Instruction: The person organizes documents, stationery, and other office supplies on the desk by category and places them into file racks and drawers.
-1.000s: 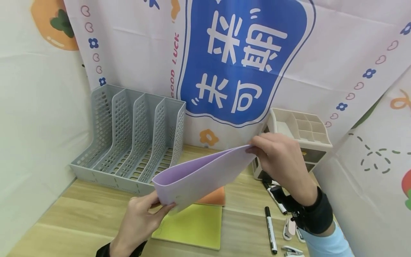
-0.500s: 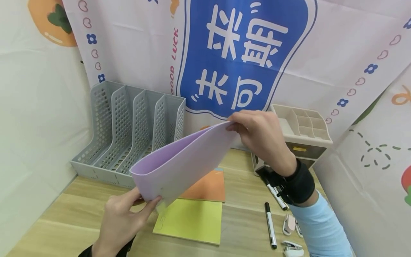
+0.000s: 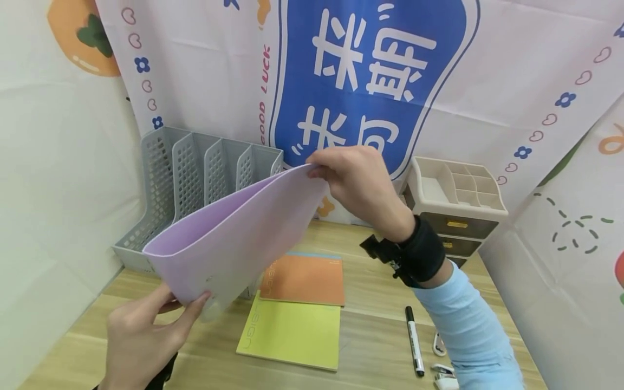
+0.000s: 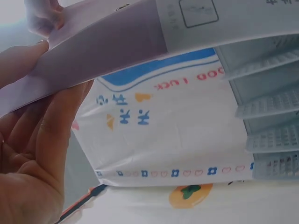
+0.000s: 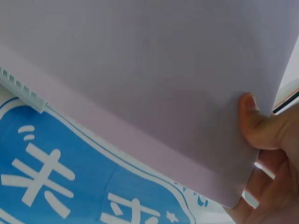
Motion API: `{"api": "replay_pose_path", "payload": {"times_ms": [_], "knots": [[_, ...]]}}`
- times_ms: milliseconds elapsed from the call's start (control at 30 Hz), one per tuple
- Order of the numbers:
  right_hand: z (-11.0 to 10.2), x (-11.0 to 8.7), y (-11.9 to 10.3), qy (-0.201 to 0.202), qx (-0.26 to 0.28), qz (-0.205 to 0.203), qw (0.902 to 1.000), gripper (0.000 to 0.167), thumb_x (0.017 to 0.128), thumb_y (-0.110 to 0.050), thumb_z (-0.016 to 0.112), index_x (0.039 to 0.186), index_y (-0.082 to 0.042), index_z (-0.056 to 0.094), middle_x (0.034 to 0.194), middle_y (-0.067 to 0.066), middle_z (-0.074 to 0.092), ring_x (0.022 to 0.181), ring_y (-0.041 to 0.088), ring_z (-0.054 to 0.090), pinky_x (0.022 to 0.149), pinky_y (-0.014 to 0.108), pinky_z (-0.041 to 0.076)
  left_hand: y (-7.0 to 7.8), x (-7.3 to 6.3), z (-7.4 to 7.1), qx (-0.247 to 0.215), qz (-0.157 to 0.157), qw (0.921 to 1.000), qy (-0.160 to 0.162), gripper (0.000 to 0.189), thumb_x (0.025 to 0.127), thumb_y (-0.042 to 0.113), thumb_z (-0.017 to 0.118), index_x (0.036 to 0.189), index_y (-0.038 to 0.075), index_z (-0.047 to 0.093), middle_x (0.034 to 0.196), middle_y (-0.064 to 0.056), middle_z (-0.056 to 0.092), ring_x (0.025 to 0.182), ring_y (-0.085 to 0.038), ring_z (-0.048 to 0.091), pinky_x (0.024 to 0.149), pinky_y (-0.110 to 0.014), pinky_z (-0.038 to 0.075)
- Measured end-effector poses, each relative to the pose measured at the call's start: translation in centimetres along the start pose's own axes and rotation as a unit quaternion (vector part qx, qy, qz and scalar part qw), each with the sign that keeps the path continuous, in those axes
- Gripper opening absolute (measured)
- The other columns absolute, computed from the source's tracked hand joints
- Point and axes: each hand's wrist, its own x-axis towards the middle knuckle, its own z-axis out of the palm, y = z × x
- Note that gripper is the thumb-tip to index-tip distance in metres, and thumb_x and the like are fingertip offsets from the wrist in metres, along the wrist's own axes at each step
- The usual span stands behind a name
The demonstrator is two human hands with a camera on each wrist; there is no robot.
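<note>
Head view: the left hand (image 3: 146, 327) is pinching the purple folder (image 3: 244, 244) near seven o'clock, the right hand (image 3: 363, 187) at two o'clock, both nearly closed, probably for keeping it steady above the worktop (image 3: 377, 336).

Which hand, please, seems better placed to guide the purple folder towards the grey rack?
Probably the left hand: it pinches the lower end of the purple folder, in front of the grey rack, while the right hand holds the higher end.
</note>
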Motion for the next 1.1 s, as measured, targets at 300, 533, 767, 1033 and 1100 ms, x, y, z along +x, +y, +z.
{"api": "replay_pose_path", "payload": {"times_ms": [300, 533, 767, 1033, 1100], "knots": [[1.9, 2.5, -1.2, -0.034, 0.024, 0.020, 0.9989, 0.011, 0.092, -0.007, 0.070, 0.100, -0.008, 0.078, 0.093, 0.005, 0.077, 0.077, 0.017, 0.067, 0.076, 0.027, 0.057, -0.6, -0.3, -1.7, 0.023, -0.019, 0.9984, 0.049, 0.063, 0.085, 0.056, 0.070, 0.083, -0.006, 0.075, 0.090, 0.023, 0.067, 0.084, 0.027, 0.056, 0.073, 0.002, 0.046], [3.1, 4.6, -2.8, -0.047, 0.024, 0.009, 0.9986, 0.009, 0.093, -0.013, 0.070, 0.096, -0.011, 0.078, 0.089, 0.003, 0.076, 0.073, 0.015, 0.064, 0.070, 0.023, 0.053, -0.4, -0.4, -2.9, 0.031, -0.045, 0.9944, 0.090, 0.064, 0.083, 0.051, 0.075, 0.077, -0.012, 0.070, 0.092, 0.034, 0.061, 0.084, 0.029, 0.055, 0.076, 0.005, 0.042], [4.1, 6.5, -4.1, -0.074, 0.048, 0.000, 0.9961, 0.011, 0.096, -0.012, 0.066, 0.095, -0.011, 0.077, 0.092, 0.001, 0.076, 0.078, 0.012, 0.065, 0.072, 0.020, 0.052, -0.3, -0.4, -4.0, -0.013, -0.068, 0.9893, 0.128, 0.046, 0.078, 0.024, 0.084, 0.080, -0.019, 0.068, 0.092, 0.032, 0.066, 0.084, 0.023, 0.062, 0.077, 0.004, 0.044], [5.3, 8.1, -4.5, -0.106, 0.074, -0.025, 0.9912, 0.009, 0.096, -0.006, 0.064, 0.093, -0.009, 0.072, 0.092, 0.001, 0.072, 0.087, 0.010, 0.065, 0.078, 0.018, 0.051, -0.6, -0.4, -4.7, -0.021, -0.073, 0.9903, 0.116, 0.041, 0.081, 0.018, 0.081, 0.081, -0.021, 0.067, 0.093, 0.031, 0.067, 0.087, 0.021, 0.063, 0.079, 0.003, 0.045], [5.7, 8.5, -4.5, -0.104, 0.072, -0.036, 0.9913, 0.009, 0.095, -0.005, 0.064, 0.093, -0.008, 0.072, 0.093, 0.001, 0.073, 0.089, 0.011, 0.066, 0.079, 0.019, 0.052, -0.8, -0.4, -4.8, -0.030, -0.070, 0.9911, 0.109, 0.036, 0.081, 0.012, 0.080, 0.083, -0.021, 0.067, 0.094, 0.029, 0.068, 0.088, 0.019, 0.064, 0.080, 0.002, 0.046]]}}
